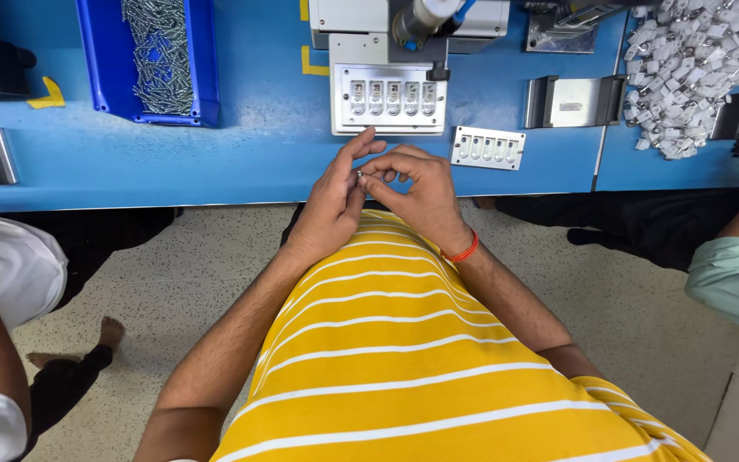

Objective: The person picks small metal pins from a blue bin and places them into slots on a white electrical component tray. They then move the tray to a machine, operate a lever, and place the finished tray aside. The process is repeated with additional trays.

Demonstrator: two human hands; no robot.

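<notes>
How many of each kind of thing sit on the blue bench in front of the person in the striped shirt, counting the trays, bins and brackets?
Slotted metal trays: 2, one under the press and one loose
Blue bin of screws: 1
Grey metal bracket: 1
Heap of small white parts: 1
Total: 5

Left hand and right hand pinch a tiny metal piece together.

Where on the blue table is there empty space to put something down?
The widest bare patch of the blue table lies between the blue bin of screws and the white fixture with slots. A smaller gap sits below the metal bracket. It is crowded at the far right, by the pile of small white parts.
</notes>
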